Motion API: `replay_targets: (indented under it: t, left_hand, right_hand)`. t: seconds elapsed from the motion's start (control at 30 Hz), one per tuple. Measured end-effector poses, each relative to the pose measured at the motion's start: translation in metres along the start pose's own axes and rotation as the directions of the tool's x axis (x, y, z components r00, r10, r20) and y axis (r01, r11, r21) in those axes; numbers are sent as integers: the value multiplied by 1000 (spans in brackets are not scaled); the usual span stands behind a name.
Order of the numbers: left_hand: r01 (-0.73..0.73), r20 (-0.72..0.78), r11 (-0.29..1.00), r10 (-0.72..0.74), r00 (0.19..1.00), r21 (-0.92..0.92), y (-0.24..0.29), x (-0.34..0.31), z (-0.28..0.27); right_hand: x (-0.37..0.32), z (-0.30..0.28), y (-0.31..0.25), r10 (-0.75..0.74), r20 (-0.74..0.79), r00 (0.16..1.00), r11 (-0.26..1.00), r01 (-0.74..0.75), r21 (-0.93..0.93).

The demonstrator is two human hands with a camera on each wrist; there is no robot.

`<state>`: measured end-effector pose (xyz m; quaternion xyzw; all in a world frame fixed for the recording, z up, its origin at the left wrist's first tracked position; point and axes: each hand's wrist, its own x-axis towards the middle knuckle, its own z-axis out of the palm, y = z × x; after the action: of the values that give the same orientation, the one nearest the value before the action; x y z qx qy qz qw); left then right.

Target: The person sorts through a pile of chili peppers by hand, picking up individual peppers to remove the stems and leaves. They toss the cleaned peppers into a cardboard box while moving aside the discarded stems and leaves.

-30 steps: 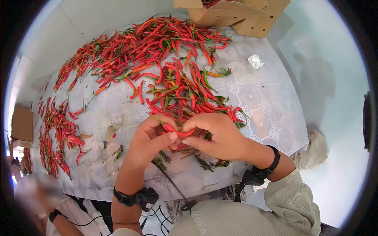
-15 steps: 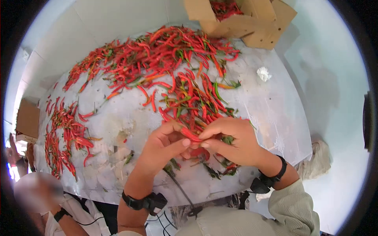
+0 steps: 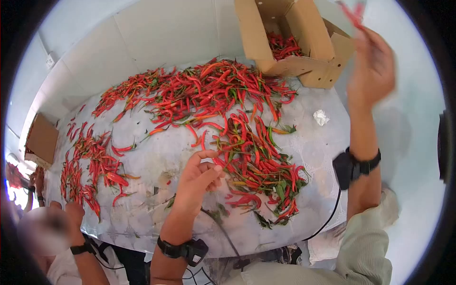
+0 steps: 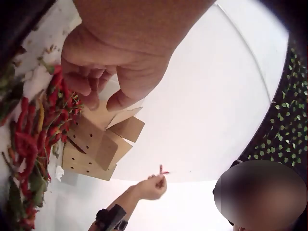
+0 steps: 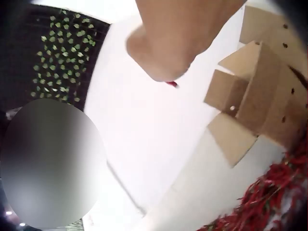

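High at the right of the head view, beside the box, the right hand (image 3: 373, 71) pinches red chillies (image 3: 354, 16) by their ends; they are blurred. The left wrist view shows the same raised hand (image 4: 151, 187) with red chillies (image 4: 162, 170) sticking up from its fingers. Over the near part of the table, the left hand (image 3: 197, 183) has loosely curled fingers and nothing between them. A pile of red chillies with some green leaves (image 3: 247, 156) lies just beyond and to the right of it. In the right wrist view, a red tip (image 5: 172, 84) shows below the hand.
An open cardboard box (image 3: 308, 66) with red chillies inside stands at the back right. A larger chilli heap (image 3: 204, 85) spreads along the back, another (image 3: 90, 166) at the left. Crumpled white paper (image 3: 321, 118) lies at the right. Another person's arm (image 3: 88, 261) is at lower left.
The right hand has left the left hand and risen to the upper right with chillies. The left hand no longer touches a chilli. The head view has shifted, showing more of the box.
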<state>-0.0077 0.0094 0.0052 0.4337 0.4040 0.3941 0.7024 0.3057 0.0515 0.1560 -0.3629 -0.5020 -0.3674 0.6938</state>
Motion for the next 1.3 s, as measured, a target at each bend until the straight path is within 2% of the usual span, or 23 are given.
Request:
replay_targets:
  t: [0.03, 0.07, 0.13, 0.23, 0.3, 0.37, 0.4, 0.47, 0.57, 0.6, 0.7, 0.8, 0.83, 0.9, 0.97, 1.0, 1.1, 1.13, 1.23, 1.3]
  left_hand:
    - [19, -17, 1000, -19, 1000, -4, -2, 1, 0]
    - [42, -34, 999, -42, 999, -8, -4, 0, -1]
    - [60, -44, 998, -60, 997, -11, -3, 0, -1]
    - [58, -56, 998, -58, 997, -4, -3, 1, 0]
    - [67, -53, 998, -66, 996, 9, -4, -1, 2]
    - [73, -38, 997, -72, 997, 28, -5, 0, 4]
    - [85, -46, 996, -83, 995, 36, -6, 0, 5]
    - [106, -52, 992, -103, 993, 69, -6, 1, 6]
    - [98, -41, 993, -95, 995, 70, -8, 4, 1]
    - [101, -46, 993, -98, 994, 61, -8, 5, -1]
    - [102, -32, 995, -101, 994, 22, -7, 5, -3]
    - [105, 52, 994, -105, 993, 14, -9, 2, -1]
    - [106, 94, 993, -110, 989, 45, -12, 2, 0]
    - [87, 144, 991, -102, 984, 103, -11, 4, 2]
    - [80, 149, 986, -102, 983, 148, -12, -1, 11]
    - [46, 165, 988, -71, 984, 150, -16, 1, 10]
    - [102, 136, 979, -127, 983, 176, -15, 1, 12]
    - [107, 129, 984, -126, 984, 145, -15, 0, 15]
    - [81, 125, 995, -88, 988, 60, -12, -1, 14]
    - [47, 129, 999, -49, 990, 23, -15, -2, 11]
  right_hand:
    - [-1, 10, 22, 68, 225, 972, 996, -52, -78]
    - [-7, 15, 38, 151, 434, 888, 982, -85, -167]
    - [-26, 15, 43, 334, 691, 641, 934, -125, -335]
    - [-56, 2, 36, 80, 666, 742, 976, 79, -205]
    - [-82, -11, 9, 93, 673, 734, 980, 52, -192]
    - [-113, -22, -15, 165, 815, 556, 984, -153, -95]
    - [-129, -23, -30, 167, 856, 490, 976, -202, -75]
    - [-151, -21, -53, 57, 891, 450, 981, -192, 34]
    - [-171, -13, -73, 53, 927, 372, 981, -191, 21]
    - [-176, -14, -70, 42, 950, 309, 974, -226, 31]
    - [-173, -19, -67, 66, 953, 296, 969, -247, 10]
    - [-157, -35, -71, 190, 885, 426, 922, -386, -12]
    - [-154, -44, -73, 332, 878, 344, 800, -597, -68]
    - [-151, -61, -77, 531, 842, 96, 401, -904, -150]
    - [-152, -74, -84, 602, 780, -172, -38, -982, -187]
    - [-154, -78, -88, 593, 741, -314, -259, -946, -193]
    - [-159, -85, -92, 445, 799, -404, -347, -900, -261]
    - [-155, -83, -96, 457, 800, -389, -267, -918, -294]
    - [-154, -83, -96, 436, 866, -245, -74, -969, -237]
    - [-152, -85, -97, 416, 876, -245, -33, -967, -254]
